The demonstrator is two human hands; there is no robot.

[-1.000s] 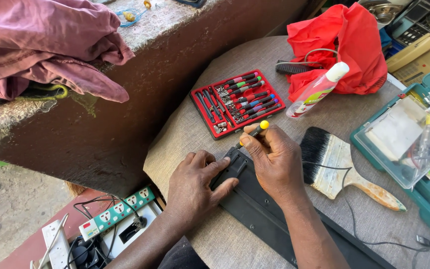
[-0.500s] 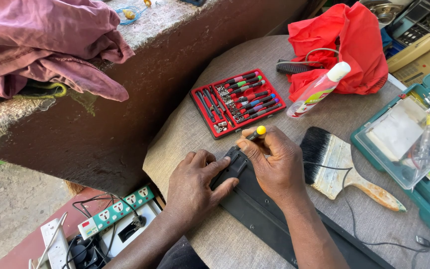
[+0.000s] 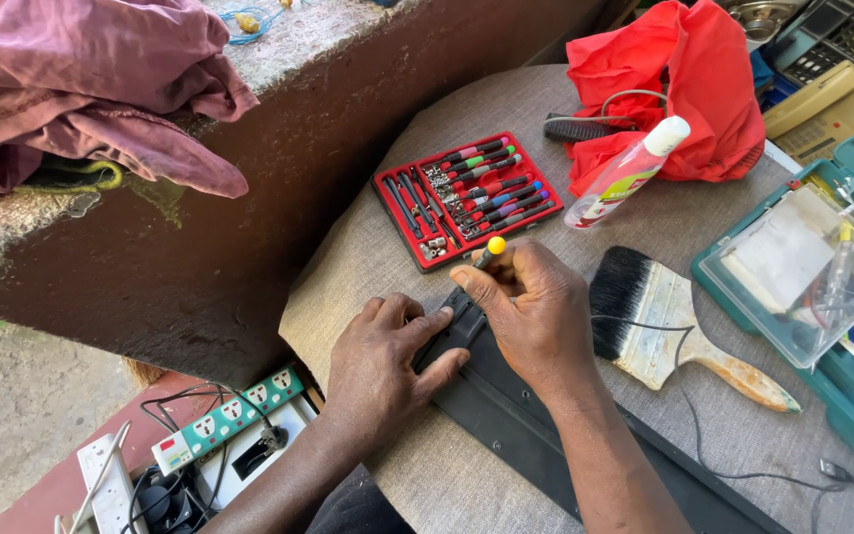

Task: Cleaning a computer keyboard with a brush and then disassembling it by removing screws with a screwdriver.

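Hands first, since they are nearest to you. Your left hand [image 3: 383,361] lies flat with fingers spread on the near end of the long black panel [image 3: 506,420], pressing it down and gripping nothing. Your right hand [image 3: 536,316] is closed around the small screwdriver [image 3: 491,250], whose yellow cap sticks up at 12 o'clock from your fist. The tip is hidden under your fingers, so I cannot tell if it sits in a screw.

The panel lies on the grey table cover [image 3: 368,257] and runs from your hands toward 5 o'clock. It looks like you are working a screw at the panel's top corner. A good next move needs the tool held straight up and the panel held flat.

The table edge curves close by at 9 o'clock, with a power strip [image 3: 229,415] down below it. A thin black wire [image 3: 689,396] and a paint brush [image 3: 664,316] lie just beside your right hand at 3 o'clock, so room is tight there. The red tool tray [image 3: 467,198] sits near at 12 o'clock. The open patch of table is at 11 o'clock. Farther off at 1 o'clock are a bottle [image 3: 630,173] and a red cloth [image 3: 684,89].
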